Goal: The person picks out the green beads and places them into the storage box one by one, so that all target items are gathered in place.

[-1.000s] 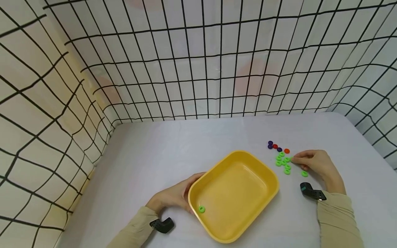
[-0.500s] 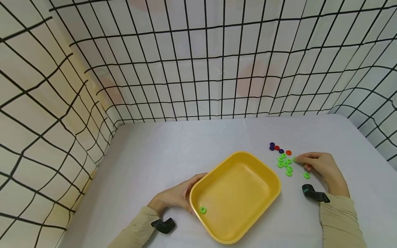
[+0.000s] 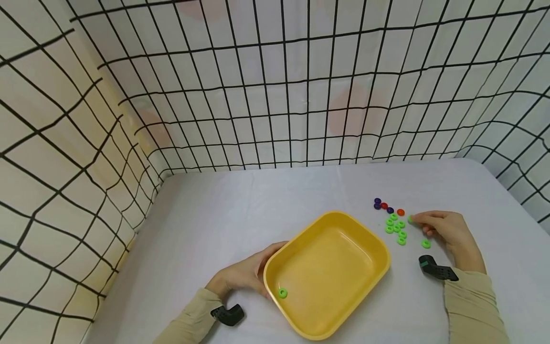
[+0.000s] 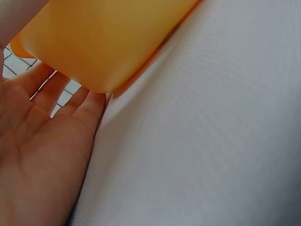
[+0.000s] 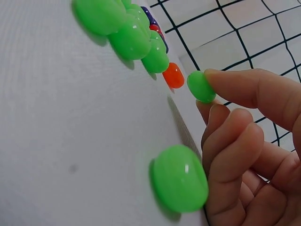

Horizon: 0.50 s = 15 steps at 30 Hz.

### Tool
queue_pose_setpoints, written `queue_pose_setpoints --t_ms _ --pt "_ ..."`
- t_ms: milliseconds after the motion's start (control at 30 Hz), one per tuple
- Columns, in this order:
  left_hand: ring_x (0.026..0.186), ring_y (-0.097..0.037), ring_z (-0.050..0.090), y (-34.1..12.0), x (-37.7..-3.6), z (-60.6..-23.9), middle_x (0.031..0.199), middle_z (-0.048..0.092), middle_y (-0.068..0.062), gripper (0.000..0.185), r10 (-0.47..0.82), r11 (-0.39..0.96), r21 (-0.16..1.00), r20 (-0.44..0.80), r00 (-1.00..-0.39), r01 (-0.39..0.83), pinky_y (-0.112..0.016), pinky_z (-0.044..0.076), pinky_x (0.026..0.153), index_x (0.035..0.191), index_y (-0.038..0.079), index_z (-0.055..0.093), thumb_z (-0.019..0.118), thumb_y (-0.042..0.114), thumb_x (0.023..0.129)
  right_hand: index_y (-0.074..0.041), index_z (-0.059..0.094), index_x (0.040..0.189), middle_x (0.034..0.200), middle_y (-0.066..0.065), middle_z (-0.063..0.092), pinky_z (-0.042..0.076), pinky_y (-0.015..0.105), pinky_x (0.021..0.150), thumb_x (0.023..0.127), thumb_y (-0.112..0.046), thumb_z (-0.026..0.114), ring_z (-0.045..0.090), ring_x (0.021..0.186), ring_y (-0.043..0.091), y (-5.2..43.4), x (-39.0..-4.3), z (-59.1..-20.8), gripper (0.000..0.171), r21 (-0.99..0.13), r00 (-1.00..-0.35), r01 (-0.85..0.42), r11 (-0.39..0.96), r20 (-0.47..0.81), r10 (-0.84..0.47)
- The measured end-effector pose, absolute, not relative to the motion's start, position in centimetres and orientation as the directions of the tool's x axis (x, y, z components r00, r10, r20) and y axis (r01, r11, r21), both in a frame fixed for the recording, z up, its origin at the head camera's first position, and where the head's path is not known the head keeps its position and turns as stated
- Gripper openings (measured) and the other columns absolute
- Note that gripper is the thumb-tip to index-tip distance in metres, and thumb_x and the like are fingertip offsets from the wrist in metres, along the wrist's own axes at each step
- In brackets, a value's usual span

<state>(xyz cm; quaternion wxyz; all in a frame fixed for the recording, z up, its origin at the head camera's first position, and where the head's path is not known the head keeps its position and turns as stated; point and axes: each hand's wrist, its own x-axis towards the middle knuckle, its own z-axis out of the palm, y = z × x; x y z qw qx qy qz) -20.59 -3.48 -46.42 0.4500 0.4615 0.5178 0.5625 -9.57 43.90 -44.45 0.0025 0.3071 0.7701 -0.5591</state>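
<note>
In the head view, my left hand (image 3: 245, 273) holds the left end of a yellow plastic basin (image 3: 374, 260), fingers along its outer wall. The left wrist view shows the fingers (image 4: 89, 106) against the basin's underside corner (image 4: 94, 61). One green ring bead (image 3: 282, 293) lies inside the basin, near its left corner. My right hand (image 3: 447, 234) pinches another green ring bead (image 5: 201, 86) between thumb and forefinger, raised off the table. A loose green bead (image 5: 181, 179) lies under that hand, and several more green ring beads (image 3: 389, 229) are clustered to its left.
Just behind the green cluster lie an orange bead (image 3: 400, 212), a red bead (image 3: 384, 206) and a few dark purple beads (image 3: 377, 206). A white cloth (image 3: 223, 205) covers the table. Black netting (image 3: 307, 114) over pale walls encloses the back and sides.
My right hand has drawn the pinched green bead slightly away from the cluster and up. My left hand stays at the basin. The head view has shifted a little.
</note>
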Motion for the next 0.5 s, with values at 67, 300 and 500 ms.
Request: queue_pose_setpoints --t_ms 67,300,500 --pt "0.132 -0.028 0.028 -3.48 -20.57 -46.42 0.148 0.025 -0.009 0.107 0.984 -0.056 0.998 0.050 -0.172 -0.029 -0.033 0.024 0.109 0.147 0.019 0.015 0.084 0.028 0.065 -0.011 0.063 0.099 0.070 -0.007 0.059 0.046 0.020 0.056 0.073 -0.043 0.074 0.052 0.060 0.009 43.84 -9.65 -44.43 0.042 -0.854 -0.800 0.491 0.174 -0.362 0.479" --pt "0.131 -0.026 0.028 -3.56 -20.61 -46.61 0.148 0.025 -0.007 0.106 0.981 -0.040 0.999 0.037 -0.190 -0.014 -0.032 0.023 0.109 0.146 0.021 0.016 0.084 0.029 0.065 -0.019 0.065 0.089 0.071 -0.008 0.059 0.047 0.020 0.057 0.073 -0.041 0.075 0.052 0.060 0.010 43.78 -9.76 -44.25 0.029 -0.860 -0.791 0.492 0.136 -0.376 0.483" --pt "0.131 -0.026 0.028 -3.55 -20.54 -46.59 0.148 0.024 -0.008 0.107 0.980 -0.048 0.999 0.046 -0.193 -0.009 -0.032 0.023 0.109 0.147 0.020 0.016 0.084 0.027 0.065 -0.020 0.066 0.089 0.072 -0.007 0.059 0.047 0.021 0.058 0.074 -0.044 0.073 0.052 0.061 0.011 43.61 -9.75 -43.90 0.029 -0.863 -0.796 0.488 0.132 -0.378 0.472"
